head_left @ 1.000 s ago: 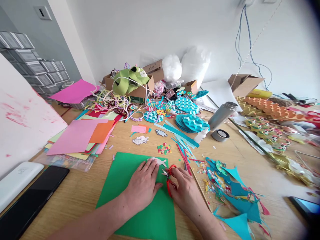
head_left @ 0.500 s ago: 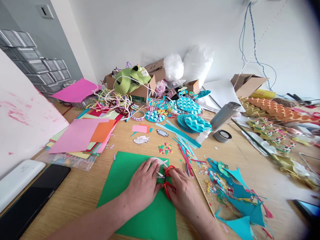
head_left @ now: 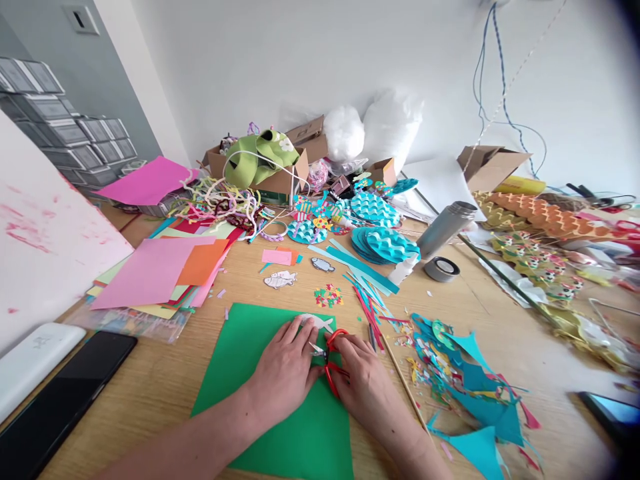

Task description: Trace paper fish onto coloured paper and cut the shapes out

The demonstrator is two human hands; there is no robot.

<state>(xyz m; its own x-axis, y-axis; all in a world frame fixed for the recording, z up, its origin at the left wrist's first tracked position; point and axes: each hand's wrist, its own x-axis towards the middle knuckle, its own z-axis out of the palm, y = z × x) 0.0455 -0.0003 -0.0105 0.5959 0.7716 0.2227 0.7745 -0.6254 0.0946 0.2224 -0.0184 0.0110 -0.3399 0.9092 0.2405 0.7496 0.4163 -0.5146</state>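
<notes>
A sheet of green paper [head_left: 235,393] lies on the wooden table in front of me. My left hand [head_left: 285,357] rests flat on it, palm down, its fingertips pressing on a pale paper fish cutout [head_left: 317,323] near the sheet's top edge. The fish's tail pokes out to the right of the fingers; part of its body is covered. Red-handled scissors [head_left: 330,363] are in my right hand [head_left: 367,373], fingers closed around the handles. The blades stand apart and point left, close beside my left fingers, below the fish.
Beyond the green paper lie two fish cutouts [head_left: 280,279] and small confetti [head_left: 329,295]. Teal paper scraps [head_left: 480,387] and a thin wooden stick [head_left: 405,380] lie to the right. Coloured sheets [head_left: 150,273] and a black phone [head_left: 65,400] are at left; a metal flask [head_left: 447,230] stands farther back.
The whole view has shifted slightly, so things appear a little farther left. Both hands keep nearly the same pose, with the scissors still held by the right.
</notes>
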